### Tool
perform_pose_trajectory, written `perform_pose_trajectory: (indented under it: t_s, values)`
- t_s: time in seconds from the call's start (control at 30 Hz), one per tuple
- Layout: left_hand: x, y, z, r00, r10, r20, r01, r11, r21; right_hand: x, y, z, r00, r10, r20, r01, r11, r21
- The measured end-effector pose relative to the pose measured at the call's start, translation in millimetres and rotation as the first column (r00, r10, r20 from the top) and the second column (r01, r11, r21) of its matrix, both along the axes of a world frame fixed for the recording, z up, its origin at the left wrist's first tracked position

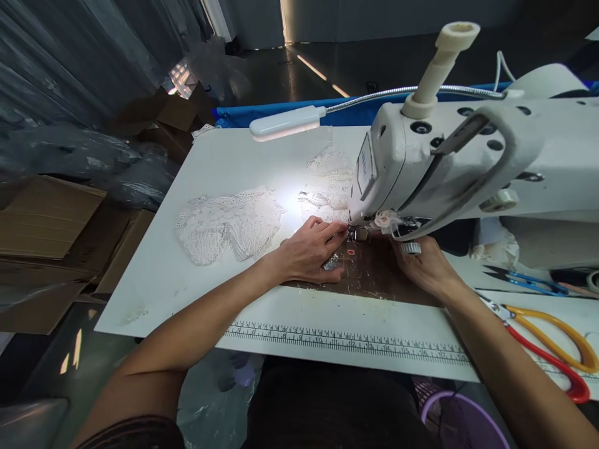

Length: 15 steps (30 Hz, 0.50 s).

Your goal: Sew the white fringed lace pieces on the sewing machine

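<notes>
My left hand [311,251] lies on the machine bed left of the presser foot [359,233], fingers reaching forward and thumb apart. A small silvery patch [332,264] shows between its thumb and forefinger; I cannot make out what it is. My right hand [425,265] is to the right of the foot under the sewing machine [393,156]; its fingertips are hidden behind the machine head. White lace pieces [229,224] lie on the table left of my left hand. More lace [330,181] lies behind the needle area, partly in the lamp's glare.
A white lamp [287,123] on a bendable arm hangs over the table. Orange-and-red-handled scissors [545,337] and blue thread snips [528,280] lie at the right. A printed ruler [346,342] runs along the front edge. Cardboard boxes [51,215] stand at the left; a purple basket [461,415] is below.
</notes>
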<state>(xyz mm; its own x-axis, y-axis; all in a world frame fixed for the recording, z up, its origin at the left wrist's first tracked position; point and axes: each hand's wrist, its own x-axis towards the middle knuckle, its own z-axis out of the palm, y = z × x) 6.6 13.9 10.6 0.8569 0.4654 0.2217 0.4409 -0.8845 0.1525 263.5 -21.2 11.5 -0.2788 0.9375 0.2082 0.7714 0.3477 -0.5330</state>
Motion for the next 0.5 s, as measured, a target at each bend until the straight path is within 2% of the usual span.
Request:
perform_pose_trajectory:
  t_s: [0.13, 0.33, 0.4, 0.5]
  values:
    - [-1, 0, -2.3, 1.0, 0.011, -0.008, -0.011, 1.0, 0.016, -9, -15, 2.7, 0.998, 0.009, -0.064, -0.016, 0.994, -0.105]
    - [-1, 1, -4.7, 0.999, 0.029, 0.014, -0.029, 1.0, -0.008, -13, -39, 5.5, 0.998, 0.019, 0.059, -0.021, 0.999, 0.039]
    - [-1, -1, -6.0, 0.998, 0.042, 0.047, -0.041, 0.999, -0.023, -13, -48, 13.0, 0.997, 0.079, 0.023, -0.08, 0.995, 0.057]
    - [0, -1, -7.1, 0.991, 0.083, 0.102, -0.082, 0.997, -0.014, -14, -67, 36.1, 0.966, 0.213, -0.148, -0.207, 0.977, 0.051]
